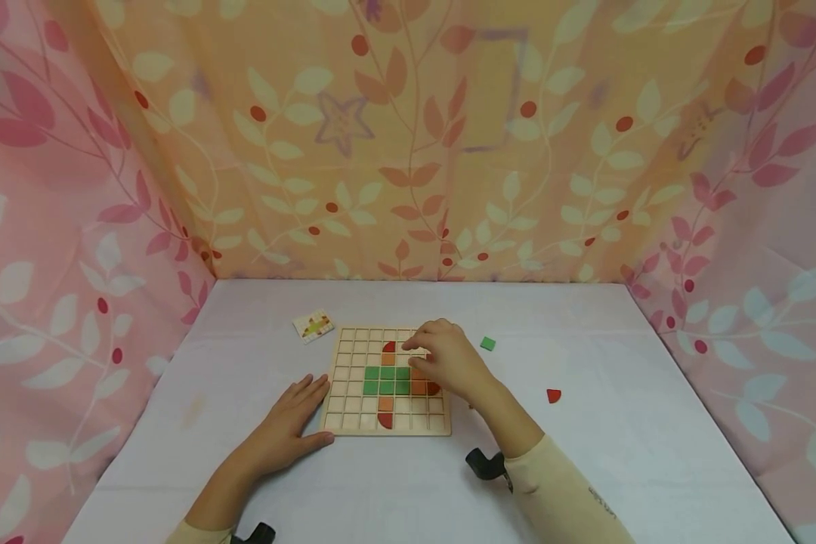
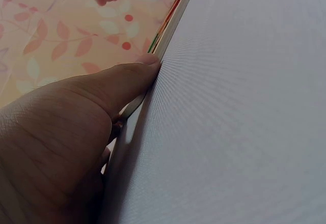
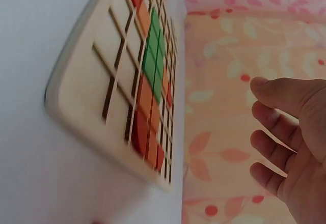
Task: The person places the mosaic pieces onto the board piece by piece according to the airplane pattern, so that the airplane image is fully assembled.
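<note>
A wooden grid board (image 1: 421,421) lies on the white table. Green square tiles (image 1: 387,380) fill a block at its middle, with orange square tiles (image 1: 418,387) and red rounded pieces (image 1: 385,421) around them. My left hand (image 1: 289,423) rests beside the board's near left corner, fingers along the left edge and thumb (image 2: 135,76) against the near edge. Over the board's right part hovers my right hand (image 1: 449,361), hiding some cells there. In the right wrist view its fingers (image 3: 277,147) are loosely bent, apart from the board, and nothing shows between them.
A small pattern card (image 1: 313,326) lies behind the board's far left corner. To the right are a loose green tile (image 1: 488,344) and a red rounded piece (image 1: 554,396). Patterned cloth walls (image 1: 421,151) enclose the table at the back and both sides.
</note>
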Demonstrator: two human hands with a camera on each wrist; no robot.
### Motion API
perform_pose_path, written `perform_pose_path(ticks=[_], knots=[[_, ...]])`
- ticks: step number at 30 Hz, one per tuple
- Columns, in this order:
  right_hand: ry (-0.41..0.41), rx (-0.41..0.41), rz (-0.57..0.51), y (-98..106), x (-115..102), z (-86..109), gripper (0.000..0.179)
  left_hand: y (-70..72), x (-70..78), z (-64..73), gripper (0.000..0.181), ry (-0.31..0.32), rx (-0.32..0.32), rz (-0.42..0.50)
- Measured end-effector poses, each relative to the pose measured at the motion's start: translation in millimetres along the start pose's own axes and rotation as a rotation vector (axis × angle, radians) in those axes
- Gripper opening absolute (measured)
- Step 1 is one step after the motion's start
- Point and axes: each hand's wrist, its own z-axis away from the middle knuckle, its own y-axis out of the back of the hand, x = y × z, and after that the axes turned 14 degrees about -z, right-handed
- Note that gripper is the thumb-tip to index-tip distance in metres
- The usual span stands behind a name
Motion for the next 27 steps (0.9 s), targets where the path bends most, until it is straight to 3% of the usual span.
perform_pose_path(ticks=[14, 27], knots=[[-0.188, 0.127, -0.021, 38, 87, 13.6, 0.021, -5.5, -2.5, -0.1, 0.093, -0.006, 0.021, -0.017], [-0.274, 0.181, -0.05, 40, 126, 28.7, 0.027, -2.1, -0.8, 0.3, 0.094, 0.008, -0.01, -0.009]])
